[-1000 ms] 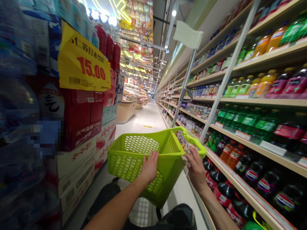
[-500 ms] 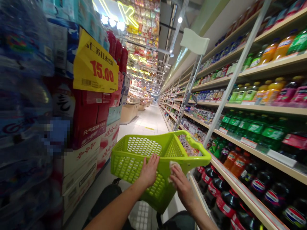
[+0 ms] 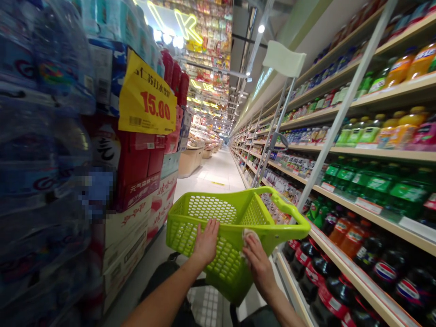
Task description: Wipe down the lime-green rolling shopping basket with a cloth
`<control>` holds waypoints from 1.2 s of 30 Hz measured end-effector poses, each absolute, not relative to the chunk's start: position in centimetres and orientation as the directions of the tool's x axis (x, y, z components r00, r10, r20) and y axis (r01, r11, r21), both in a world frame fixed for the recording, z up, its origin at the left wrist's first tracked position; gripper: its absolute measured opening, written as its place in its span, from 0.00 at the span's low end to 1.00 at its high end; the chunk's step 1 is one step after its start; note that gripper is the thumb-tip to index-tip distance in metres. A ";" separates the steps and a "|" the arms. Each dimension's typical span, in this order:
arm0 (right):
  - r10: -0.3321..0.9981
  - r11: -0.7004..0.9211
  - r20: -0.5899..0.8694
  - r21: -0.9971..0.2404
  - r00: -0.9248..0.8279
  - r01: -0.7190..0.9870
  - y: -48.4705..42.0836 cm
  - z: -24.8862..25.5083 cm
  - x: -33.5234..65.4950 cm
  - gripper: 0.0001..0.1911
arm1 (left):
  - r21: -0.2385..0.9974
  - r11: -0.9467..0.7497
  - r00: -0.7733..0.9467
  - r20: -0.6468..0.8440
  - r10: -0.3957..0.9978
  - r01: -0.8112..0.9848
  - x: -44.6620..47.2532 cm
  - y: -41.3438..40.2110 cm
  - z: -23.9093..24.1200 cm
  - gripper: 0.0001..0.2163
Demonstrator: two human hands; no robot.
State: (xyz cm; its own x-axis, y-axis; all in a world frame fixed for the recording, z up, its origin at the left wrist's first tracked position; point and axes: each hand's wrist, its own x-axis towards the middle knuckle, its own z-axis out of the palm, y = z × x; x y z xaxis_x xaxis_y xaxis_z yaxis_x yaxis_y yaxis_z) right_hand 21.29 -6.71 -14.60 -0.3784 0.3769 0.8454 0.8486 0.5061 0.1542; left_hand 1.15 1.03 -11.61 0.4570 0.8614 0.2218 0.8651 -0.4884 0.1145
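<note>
A lime-green plastic shopping cart (image 3: 289, 230) with a perforated basket stands right in front of me. Fingers stretched out, my left hand (image 3: 205, 240) lies on the near side of the basket with its fingertips at the top rim. Farther right, toward the handle end, my right hand (image 3: 258, 260) holds a crumpled whitish cloth (image 3: 247, 233) against the cart's solid side panel. Part of the cloth is hidden under the fingers. The visible part of the basket's inside holds no goods.
On the left rise stacked drink cartons (image 3: 136, 181) and shrink-wrapped water bottles (image 3: 30, 190), with a yellow price sign (image 3: 148, 97). Shelves of soda bottles (image 3: 378, 184) line the right. A metal ladder (image 3: 272, 141) leans there. The tiled aisle (image 3: 218, 168) runs ahead.
The view has shifted, so the cart sits a little farther right in it. My left hand has slid left along the rim. The right hand and cloth have moved slightly left along the panel.
</note>
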 end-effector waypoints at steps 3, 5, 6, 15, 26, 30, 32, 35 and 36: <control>0.354 0.468 0.875 0.140 -0.330 0.873 -5.3 -12.3 21.2 0.15 | 0.135 -0.455 0.430 0.179 0.885 0.880 1.4 0.8 -11.1 0.40; 0.338 0.484 0.859 0.192 -0.385 0.854 -4.8 -13.3 21.1 0.14 | 0.138 -0.469 0.447 0.161 0.880 0.872 1.6 0.7 -11.0 0.41; 0.342 0.503 0.837 0.221 -0.428 0.835 -4.8 -14.3 21.0 0.13 | 0.138 -0.484 0.463 0.161 0.872 0.864 1.7 0.7 -11.0 0.41; 0.376 0.512 0.853 0.134 -0.362 0.848 -4.5 -12.2 19.1 0.13 | 0.164 -0.583 0.551 0.204 0.809 0.796 2.8 0.0 -11.1 0.39; 0.451 0.559 0.750 0.186 -0.484 0.808 -5.6 -17.4 19.3 0.12 | 0.147 -0.558 0.541 0.145 0.829 0.817 1.1 0.5 -10.7 0.36; 0.407 0.540 0.834 0.109 -0.372 0.835 -4.0 -12.9 18.0 0.13 | 0.138 -0.567 0.547 0.161 0.822 0.812 0.8 0.6 -10.7 0.36; 0.416 0.536 0.827 0.112 -0.377 0.837 -3.4 -13.5 17.8 0.13 | 0.129 -0.532 0.513 0.156 0.844 0.837 0.2 0.9 -10.7 0.36; 0.440 0.582 0.763 0.160 -0.474 0.797 -3.7 -17.8 17.8 0.12 | 0.118 -0.505 0.490 0.136 0.861 0.855 -0.5 1.4 -11.0 0.37; 0.444 0.599 0.741 0.174 -0.504 0.782 -3.9 -19.2 17.8 0.12 | 0.121 -0.510 0.495 0.132 0.859 0.852 -0.6 1.5 -11.1 0.38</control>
